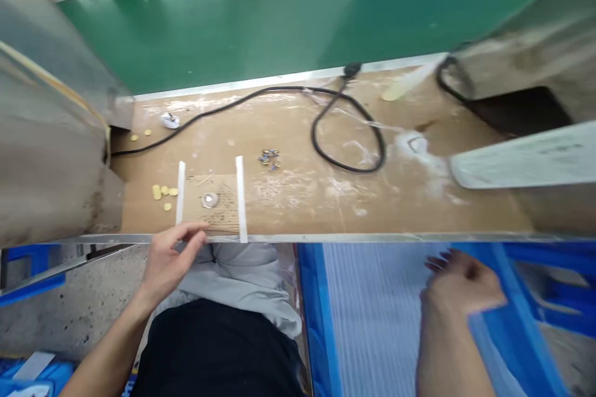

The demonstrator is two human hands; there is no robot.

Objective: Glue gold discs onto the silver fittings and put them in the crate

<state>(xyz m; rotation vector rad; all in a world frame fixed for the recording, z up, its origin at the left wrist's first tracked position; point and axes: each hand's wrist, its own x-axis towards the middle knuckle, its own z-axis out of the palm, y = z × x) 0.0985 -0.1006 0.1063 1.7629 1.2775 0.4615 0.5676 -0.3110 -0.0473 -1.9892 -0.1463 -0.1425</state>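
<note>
Left hand (172, 263) at bench edge (326, 238), beside two white strips (241, 198); right hand (459, 291) over ribbed sheet (372, 322), blue frame (319, 316).

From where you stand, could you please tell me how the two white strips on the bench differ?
The right strip looks broader and longer than the left strip. The right strip crosses the bench's metal edge, while the left strip stops short of it, near the left hand. Both are white and straight.

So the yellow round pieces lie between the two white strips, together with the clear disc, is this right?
Not quite. The head view shows the yellow round pieces to the left of the two white strips, outside them; only the clear disc lies between the strips.
</note>
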